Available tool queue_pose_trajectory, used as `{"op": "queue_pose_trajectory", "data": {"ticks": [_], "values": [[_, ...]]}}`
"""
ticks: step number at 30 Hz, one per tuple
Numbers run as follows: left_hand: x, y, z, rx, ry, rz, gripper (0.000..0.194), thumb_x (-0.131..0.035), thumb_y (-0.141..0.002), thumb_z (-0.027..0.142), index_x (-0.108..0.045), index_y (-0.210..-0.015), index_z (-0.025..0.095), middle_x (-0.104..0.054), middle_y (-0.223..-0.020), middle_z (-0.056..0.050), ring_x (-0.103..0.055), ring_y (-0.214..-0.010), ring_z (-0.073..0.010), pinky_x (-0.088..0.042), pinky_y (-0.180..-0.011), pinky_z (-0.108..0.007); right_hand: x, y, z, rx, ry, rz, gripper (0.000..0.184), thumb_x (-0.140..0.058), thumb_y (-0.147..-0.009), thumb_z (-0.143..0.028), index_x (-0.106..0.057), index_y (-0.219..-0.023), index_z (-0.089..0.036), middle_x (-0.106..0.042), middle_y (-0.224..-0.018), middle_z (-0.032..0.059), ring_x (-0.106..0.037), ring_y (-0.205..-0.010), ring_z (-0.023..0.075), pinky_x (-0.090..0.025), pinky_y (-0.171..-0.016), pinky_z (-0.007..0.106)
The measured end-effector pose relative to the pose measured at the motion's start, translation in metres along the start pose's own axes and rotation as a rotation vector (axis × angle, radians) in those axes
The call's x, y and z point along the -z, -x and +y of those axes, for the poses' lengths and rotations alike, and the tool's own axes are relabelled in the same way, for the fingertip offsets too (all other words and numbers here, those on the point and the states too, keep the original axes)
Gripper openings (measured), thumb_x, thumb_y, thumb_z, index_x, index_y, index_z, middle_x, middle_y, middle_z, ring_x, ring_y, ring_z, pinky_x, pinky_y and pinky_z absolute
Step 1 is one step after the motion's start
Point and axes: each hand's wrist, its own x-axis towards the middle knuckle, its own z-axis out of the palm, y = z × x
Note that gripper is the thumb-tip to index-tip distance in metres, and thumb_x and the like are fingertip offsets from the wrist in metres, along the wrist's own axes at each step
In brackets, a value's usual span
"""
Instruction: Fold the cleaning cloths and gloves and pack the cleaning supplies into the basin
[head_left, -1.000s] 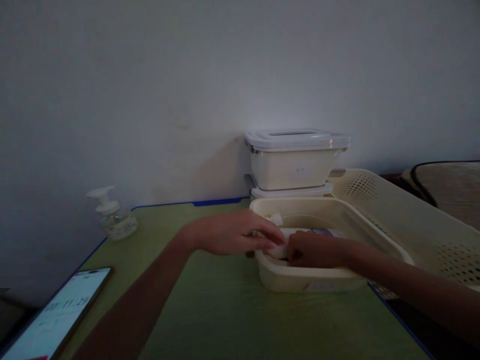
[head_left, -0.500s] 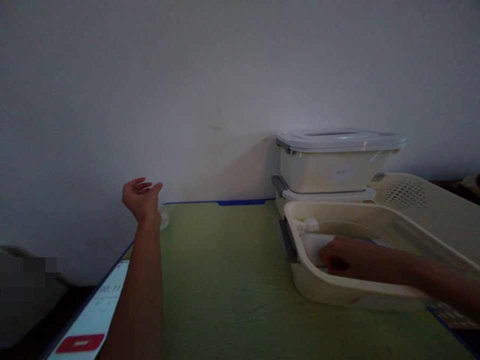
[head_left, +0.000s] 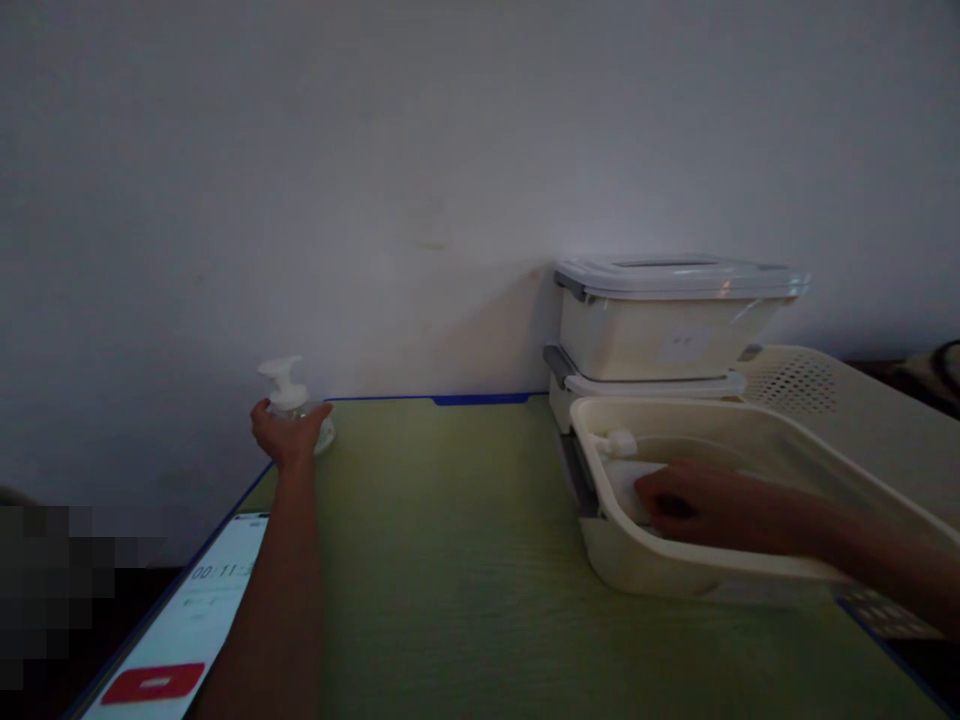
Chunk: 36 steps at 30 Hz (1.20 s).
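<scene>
At the table's far left corner stands a clear pump bottle (head_left: pixel 288 396) with a white pump head. My left hand (head_left: pixel 291 437) is closed around its body, thumb on the right side and fingers on the left. My right hand (head_left: pixel 675 502) reaches into an open cream bin (head_left: pixel 720 580), its fingers curled over a white bottle (head_left: pixel 626 480) that lies inside. Most of that bottle is hidden under the hand. Close by, a white pump head (head_left: pixel 618 444) lies against the bin's left end.
Behind the bin, two lidded boxes (head_left: pixel 637 335) are stacked against the wall. A cream perforated basket (head_left: pixel 862 420) stands to the right. On the table's (head_left: pixel 435 520) left edge, a phone (head_left: pixel 199 600) displaying a timer lies partly under my left forearm.
My left hand was raised with fingers apart in front of the bottle; now it has come down around it and the pump head shows. The right hand has stayed in the bin.
</scene>
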Motion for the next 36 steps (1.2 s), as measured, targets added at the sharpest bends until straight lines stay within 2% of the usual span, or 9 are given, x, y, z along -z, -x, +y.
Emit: {"op": "queue_pose_trajectory", "data": {"ticks": [6, 10, 15, 18, 21, 26, 31, 36], "values": [[0.004, 0.004, 0.003, 0.076, -0.005, 0.041, 0.065, -0.08, -0.04, 0.032, -0.039, -0.089, 0.021, -0.053, -0.107, -0.013, -0.048, -0.113, -0.0362, -0.038, -0.093, -0.048, 0.001, 0.002, 0.0, 0.015, 0.002, 0.011, 0.015, -0.044, -0.073, -0.014, -0.053, -0.061, -0.015, -0.057, -0.066, 0.0048, -0.048, -0.059, 0.0137, -0.03, -0.054, 0.024], [0.004, 0.006, 0.003, 0.063, 0.005, 0.015, 0.067, -0.081, -0.032, 0.024, -0.033, -0.08, 0.024, -0.054, -0.094, -0.005, -0.048, -0.11, -0.0357, -0.04, -0.088, -0.046, 0.0, 0.002, 0.001, 0.035, 0.016, 0.012, 0.016, -0.043, -0.074, -0.015, -0.053, -0.061, -0.015, -0.057, -0.065, 0.0049, -0.047, -0.058, 0.0135, -0.031, -0.054, 0.024], [0.005, 0.012, 0.002, 0.093, 0.059, 0.005, 0.064, -0.08, -0.035, 0.031, -0.026, -0.069, 0.025, -0.049, -0.081, 0.002, -0.046, -0.11, -0.0344, -0.039, -0.081, -0.045, -0.001, 0.002, 0.004, 0.044, 0.009, 0.01, 0.017, -0.042, -0.074, -0.014, -0.055, -0.062, -0.014, -0.056, -0.065, 0.0048, -0.047, -0.058, 0.0128, -0.031, -0.054, 0.024], [0.007, 0.017, 0.006, 0.129, 0.091, 0.031, 0.07, -0.081, -0.032, 0.033, -0.021, -0.068, 0.026, -0.046, -0.079, 0.002, -0.046, -0.109, -0.0361, -0.038, -0.079, -0.047, 0.0, 0.002, 0.004, 0.048, -0.003, 0.014, 0.016, -0.043, -0.074, -0.015, -0.055, -0.063, -0.014, -0.056, -0.066, 0.0045, -0.047, -0.058, 0.0129, -0.031, -0.055, 0.024], [0.007, 0.02, 0.015, 0.155, 0.122, 0.079, 0.067, -0.079, -0.035, 0.034, -0.02, -0.067, 0.026, -0.046, -0.076, 0.002, -0.048, -0.105, -0.0366, -0.039, -0.078, -0.046, 0.001, 0.003, 0.003, 0.057, -0.006, 0.021, 0.015, -0.043, -0.074, -0.014, -0.053, -0.062, -0.015, -0.055, -0.066, 0.0044, -0.047, -0.059, 0.0131, -0.031, -0.055, 0.024], [0.011, 0.022, 0.05, 0.128, 0.221, 0.157, 0.058, -0.077, -0.042, 0.039, -0.027, -0.068, 0.025, -0.05, -0.08, 0.0, -0.05, -0.104, -0.032, -0.041, -0.077, -0.044, 0.001, 0.003, 0.003, 0.073, -0.028, 0.037, 0.014, -0.044, -0.073, -0.013, -0.049, -0.06, -0.015, -0.053, -0.062, 0.0028, -0.044, -0.056, 0.0128, -0.028, -0.053, 0.025], [0.02, 0.032, 0.102, 0.001, 0.509, 0.027, 0.047, -0.072, -0.056, 0.043, -0.032, -0.071, 0.022, -0.056, -0.089, 0.001, -0.056, -0.095, -0.0228, -0.044, -0.072, -0.037, -0.001, 0.003, 0.006, 0.091, -0.035, 0.073, 0.015, -0.042, -0.073, -0.012, -0.048, -0.06, -0.016, -0.052, -0.063, 0.003, -0.044, -0.058, 0.0131, -0.029, -0.054, 0.025], [0.014, 0.06, 0.145, -0.094, 0.706, -0.074, 0.039, -0.07, -0.057, 0.04, -0.043, -0.078, 0.02, -0.057, -0.085, 0.0, -0.059, -0.078, -0.0153, -0.049, -0.069, -0.031, -0.001, 0.002, 0.005, 0.089, -0.032, 0.082, 0.017, -0.042, -0.074, -0.012, -0.047, -0.057, -0.015, -0.051, -0.059, 0.0015, -0.041, -0.053, 0.0108, -0.026, -0.051, 0.024]]}}
